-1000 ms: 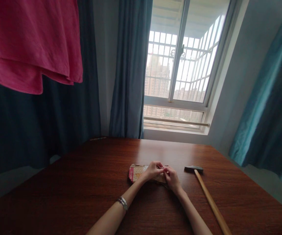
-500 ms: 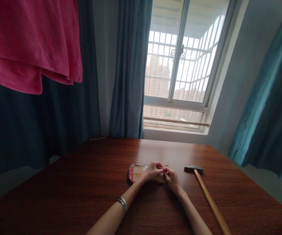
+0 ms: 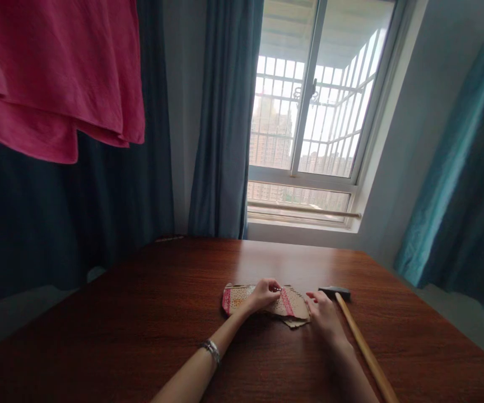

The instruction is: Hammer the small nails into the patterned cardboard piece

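Note:
A flattened piece of printed cardboard, patterned with dots and pink bands, lies on the brown wooden table. My left hand rests over its middle, thumb and fingers pinched together on something too small to make out. My right hand is just past the cardboard's right end, fingers partly stretched with nothing visible in them. Close beyond its fingers lies a hammer with a dark head and a long wooden handle pointing towards me. Whether the fingertips touch the hammer head, I cannot tell.
A pink cloth hangs at the upper left in front of a dark blue curtain. Behind the table is a sliding window with bars outside. Another blue curtain hangs on the right.
My right hand has let go near the left hand's fingertips and moved right, towards the hammer, uncovering the cardboard's right end. My left hand stays in place.

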Demonstrator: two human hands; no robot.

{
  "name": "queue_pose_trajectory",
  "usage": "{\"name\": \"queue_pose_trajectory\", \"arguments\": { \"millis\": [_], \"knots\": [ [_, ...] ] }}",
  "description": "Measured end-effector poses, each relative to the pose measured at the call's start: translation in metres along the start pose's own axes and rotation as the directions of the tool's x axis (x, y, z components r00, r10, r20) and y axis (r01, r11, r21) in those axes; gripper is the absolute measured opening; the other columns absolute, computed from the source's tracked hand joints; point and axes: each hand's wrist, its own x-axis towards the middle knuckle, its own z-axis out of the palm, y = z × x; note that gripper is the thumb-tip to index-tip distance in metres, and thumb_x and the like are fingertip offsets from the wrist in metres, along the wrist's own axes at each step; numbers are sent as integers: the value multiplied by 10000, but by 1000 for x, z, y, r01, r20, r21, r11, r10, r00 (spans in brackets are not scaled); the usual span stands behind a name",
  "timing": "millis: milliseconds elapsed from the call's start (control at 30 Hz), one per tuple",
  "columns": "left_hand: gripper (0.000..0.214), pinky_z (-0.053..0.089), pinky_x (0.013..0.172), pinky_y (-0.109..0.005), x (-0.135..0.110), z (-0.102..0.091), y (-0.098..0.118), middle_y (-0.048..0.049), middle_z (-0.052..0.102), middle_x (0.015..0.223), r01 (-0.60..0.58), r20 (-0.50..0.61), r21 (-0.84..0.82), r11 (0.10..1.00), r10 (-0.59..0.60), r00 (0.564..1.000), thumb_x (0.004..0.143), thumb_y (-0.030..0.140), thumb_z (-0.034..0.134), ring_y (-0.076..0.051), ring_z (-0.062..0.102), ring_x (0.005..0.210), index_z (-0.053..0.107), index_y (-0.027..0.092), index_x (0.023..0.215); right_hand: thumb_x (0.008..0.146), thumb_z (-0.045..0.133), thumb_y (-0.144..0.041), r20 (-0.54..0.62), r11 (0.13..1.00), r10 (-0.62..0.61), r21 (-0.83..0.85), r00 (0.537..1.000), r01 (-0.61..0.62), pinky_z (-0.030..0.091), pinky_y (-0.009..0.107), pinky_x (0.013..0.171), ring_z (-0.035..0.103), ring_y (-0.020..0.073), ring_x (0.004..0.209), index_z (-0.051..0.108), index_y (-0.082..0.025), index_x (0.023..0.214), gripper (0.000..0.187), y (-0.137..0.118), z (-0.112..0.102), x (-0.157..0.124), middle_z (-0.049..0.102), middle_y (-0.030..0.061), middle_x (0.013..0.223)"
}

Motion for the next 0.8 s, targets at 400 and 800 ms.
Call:
{"name": "queue_pose_trajectory", "arguments": {
  "millis": [400,800],
  "knots": [
    [268,389,579,-203,-2,-5,7,-37,658,723,61,-6,-7,998,-61,998,629,223,541,-137,538,659,689,93,811,752,412,-542,57,826,435,-423,898,-373,444,408,724,612,308,868,542,-232,877,358,50,-101,-91,642,120,880],
    [273,387,589,-207,-2,-7,7,-32,664,724,63,3,0,998,-63,998,633,234,546,-141,546,669,695,102,820,831,298,-375,117,886,385,-324,915,-331,455,345,616,654,282,765,427,-228,749,212,59,-87,-88,646,96,735]
  ]
}}
